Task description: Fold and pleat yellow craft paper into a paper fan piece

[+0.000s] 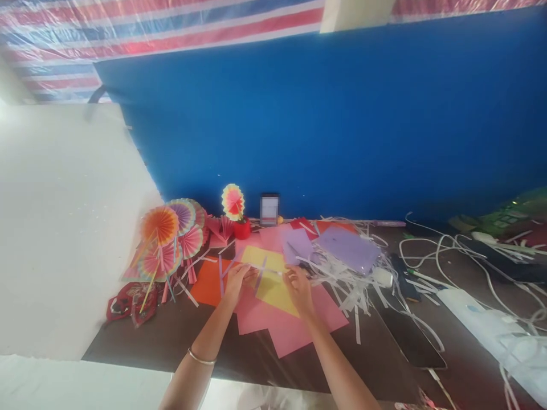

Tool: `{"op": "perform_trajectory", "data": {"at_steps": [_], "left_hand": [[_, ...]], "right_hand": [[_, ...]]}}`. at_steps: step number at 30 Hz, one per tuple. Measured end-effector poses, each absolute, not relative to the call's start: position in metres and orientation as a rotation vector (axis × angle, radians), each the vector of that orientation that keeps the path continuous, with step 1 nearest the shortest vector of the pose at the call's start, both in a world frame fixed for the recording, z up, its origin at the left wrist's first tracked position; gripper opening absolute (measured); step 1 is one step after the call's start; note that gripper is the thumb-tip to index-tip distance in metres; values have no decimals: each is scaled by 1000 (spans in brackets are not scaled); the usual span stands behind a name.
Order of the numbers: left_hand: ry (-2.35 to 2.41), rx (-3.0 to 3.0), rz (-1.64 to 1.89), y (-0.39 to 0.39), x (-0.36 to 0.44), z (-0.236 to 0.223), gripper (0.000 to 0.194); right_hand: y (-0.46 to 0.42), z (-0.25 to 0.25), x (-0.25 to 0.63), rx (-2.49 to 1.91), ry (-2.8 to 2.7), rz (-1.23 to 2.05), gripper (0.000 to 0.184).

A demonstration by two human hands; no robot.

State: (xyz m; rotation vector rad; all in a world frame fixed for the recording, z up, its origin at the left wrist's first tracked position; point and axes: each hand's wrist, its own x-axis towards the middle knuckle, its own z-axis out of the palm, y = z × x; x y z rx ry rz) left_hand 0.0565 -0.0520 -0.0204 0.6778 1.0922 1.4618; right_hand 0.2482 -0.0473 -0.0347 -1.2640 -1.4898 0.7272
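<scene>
A narrow pale paper strip (271, 271) runs level between my two hands, above yellow paper sheets (273, 293). Its left end is in the closed fingers of my left hand (240, 280), and my right hand (298, 285) pinches the other end. A thin purple strip (261, 274) lies slantwise across the yellow paper. Pink sheets (290, 336) spread beneath, and an orange sheet (205, 282) lies beside my left hand with another purple strip (221, 276) on it.
Folded paper fans (160, 228) stand at left, near a red pot (241, 229) holding another fan. A phone (269, 209) leans at the back. Purple sheets (348, 247) lie on shredded white strips (354, 296). At right are a dark phone (410, 330), cables (440, 250) and a power strip (482, 324).
</scene>
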Motion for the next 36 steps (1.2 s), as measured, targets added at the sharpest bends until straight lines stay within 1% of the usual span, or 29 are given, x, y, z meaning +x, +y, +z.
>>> {"op": "perform_trajectory", "data": {"at_steps": [3, 5, 8, 17, 21, 24, 26, 28, 33, 36], "left_hand": [[977, 648, 1369, -53, 58, -21, 29], [965, 659, 1341, -54, 59, -21, 30], [991, 691, 1309, -55, 60, -18, 31], [1256, 1039, 1248, -56, 54, -19, 32], [1311, 1142, 1234, -58, 57, -19, 24], [1354, 1237, 1238, -61, 63, -18, 20], [1425, 1246, 1293, -64, 67, -18, 22], [1501, 1270, 1333, -66, 72, -19, 25], [1411, 1539, 1204, -73, 81, -18, 25], [1336, 1691, 1125, -75, 83, -15, 27]], "right_hand": [[-49, -39, 244, -1224, -1749, 447, 36], [-48, -43, 241, -1198, -1860, 346, 32], [-46, -49, 241, -1198, -1933, 305, 28], [-44, -48, 247, -1210, -1907, 129, 27], [-42, -43, 248, -1187, -1871, 85, 25], [-46, -34, 249, -1160, -1855, 8, 31], [-51, -28, 248, -1111, -1887, 8, 40], [-57, -25, 244, -1045, -1920, 36, 43], [-61, -34, 234, -942, -1948, 114, 27], [-59, -43, 235, -949, -1974, 180, 24]]}}
